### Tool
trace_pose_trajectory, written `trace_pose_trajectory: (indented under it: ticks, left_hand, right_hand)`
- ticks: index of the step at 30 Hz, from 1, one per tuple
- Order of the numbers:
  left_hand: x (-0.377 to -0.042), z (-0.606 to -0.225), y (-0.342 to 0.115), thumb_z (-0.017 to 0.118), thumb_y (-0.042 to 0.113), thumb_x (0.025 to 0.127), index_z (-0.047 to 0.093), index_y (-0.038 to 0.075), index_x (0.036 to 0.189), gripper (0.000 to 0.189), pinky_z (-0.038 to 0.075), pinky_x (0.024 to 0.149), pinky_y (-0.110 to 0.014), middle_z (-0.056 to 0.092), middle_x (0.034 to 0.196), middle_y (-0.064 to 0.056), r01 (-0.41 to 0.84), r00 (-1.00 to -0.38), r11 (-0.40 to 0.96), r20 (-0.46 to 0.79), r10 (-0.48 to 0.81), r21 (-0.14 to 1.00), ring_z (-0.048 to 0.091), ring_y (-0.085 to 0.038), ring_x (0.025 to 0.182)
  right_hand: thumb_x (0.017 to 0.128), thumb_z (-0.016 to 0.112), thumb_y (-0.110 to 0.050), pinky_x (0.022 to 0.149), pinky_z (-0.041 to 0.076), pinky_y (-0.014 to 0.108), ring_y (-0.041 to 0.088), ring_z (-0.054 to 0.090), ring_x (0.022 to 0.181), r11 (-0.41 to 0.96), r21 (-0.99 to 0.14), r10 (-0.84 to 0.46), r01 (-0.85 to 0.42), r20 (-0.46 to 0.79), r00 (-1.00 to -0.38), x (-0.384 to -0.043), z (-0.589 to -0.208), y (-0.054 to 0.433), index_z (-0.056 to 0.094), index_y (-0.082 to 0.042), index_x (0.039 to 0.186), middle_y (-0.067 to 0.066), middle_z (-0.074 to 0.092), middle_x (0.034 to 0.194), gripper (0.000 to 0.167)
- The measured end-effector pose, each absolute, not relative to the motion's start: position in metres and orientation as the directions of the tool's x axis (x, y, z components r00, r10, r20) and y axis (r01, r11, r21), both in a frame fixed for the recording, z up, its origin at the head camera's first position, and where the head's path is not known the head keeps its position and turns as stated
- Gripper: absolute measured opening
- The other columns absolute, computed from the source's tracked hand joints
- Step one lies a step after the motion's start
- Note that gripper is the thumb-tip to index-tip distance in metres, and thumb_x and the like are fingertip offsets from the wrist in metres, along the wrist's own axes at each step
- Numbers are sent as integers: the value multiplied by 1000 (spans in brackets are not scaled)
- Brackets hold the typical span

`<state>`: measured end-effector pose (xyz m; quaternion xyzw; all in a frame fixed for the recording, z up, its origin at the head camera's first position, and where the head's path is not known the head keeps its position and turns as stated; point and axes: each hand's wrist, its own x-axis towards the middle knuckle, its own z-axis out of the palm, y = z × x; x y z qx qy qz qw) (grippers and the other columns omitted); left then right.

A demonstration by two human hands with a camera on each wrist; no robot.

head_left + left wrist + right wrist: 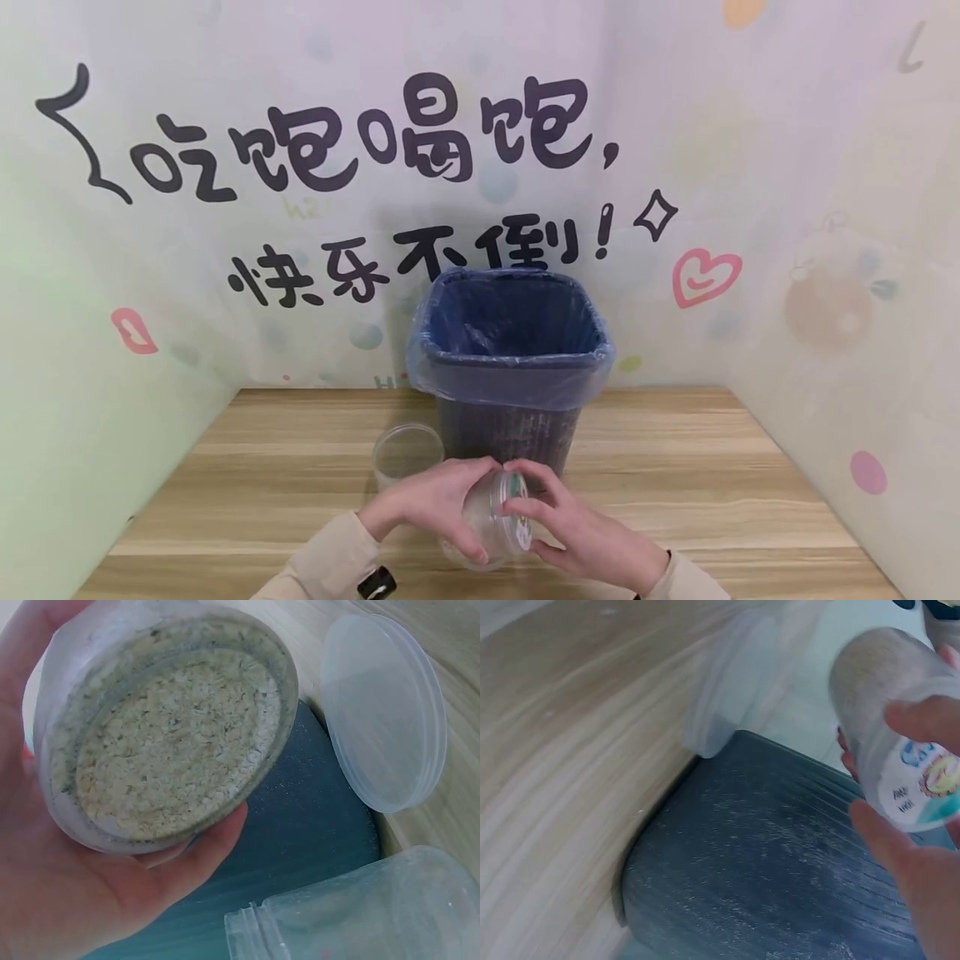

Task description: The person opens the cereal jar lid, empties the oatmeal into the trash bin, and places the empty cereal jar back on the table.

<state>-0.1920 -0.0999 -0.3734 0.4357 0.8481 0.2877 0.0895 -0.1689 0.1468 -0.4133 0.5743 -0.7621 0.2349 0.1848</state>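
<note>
Jar of pale flakes (180, 742) tilts sideways before the bin (502, 425): our left hand (435, 504) clasps its body, probably to steady it, while our right hand (588, 529) grips its lid (522, 535). Round clear plasticware (408, 454) sits just beside the bin.

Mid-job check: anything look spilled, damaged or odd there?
Yes: pale specks and streaks mark the outer wall of the dark bin, odd against its otherwise dark surface; I can't tell scuffs from residue. No spill shows around the held jar of oat-like flakes.
</note>
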Motion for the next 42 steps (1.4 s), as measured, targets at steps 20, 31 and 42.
trace_pose_trajectory:
  ticks: [20, 31, 42]
  left_hand:
    - [-179, -372, -83, 88, 39, 50, 54, 14, 115, 77, 46, 65, -23, 56, 97, 8, 709, -697, 630, 183, 693, 316, 51, -9, 82]
    - [-183, -375, -102, 89, 37, 51, 53, 11, 116, 79, 48, 73, -28, 58, 102, 3, 676, -706, 611, 126, 697, 413, 55, -13, 93]
    - [-178, -374, -109, 89, 36, 52, 52, 9, 120, 82, 50, 72, -33, 60, 107, -3, 669, -718, 630, 124, 685, 395, 57, -19, 97]
  right_hand:
    - [85, 75, -14, 76, 56, 34, 33, 50, 114, 152, -836, -601, -528, 346, -720, -165, -414, 142, 34, -11, 143, 12, 37, 138, 71]
    - [73, 81, -13, 90, 49, 35, 25, 45, 125, 304, -436, -783, -847, 392, -483, -185, -403, 174, 43, -16, 142, 13, 42, 139, 79]
    - [64, 82, -14, 84, 49, 29, 15, 55, 105, 491, -341, -837, -802, 69, -542, -189, -404, 186, 57, -14, 131, 7, 54, 125, 71]
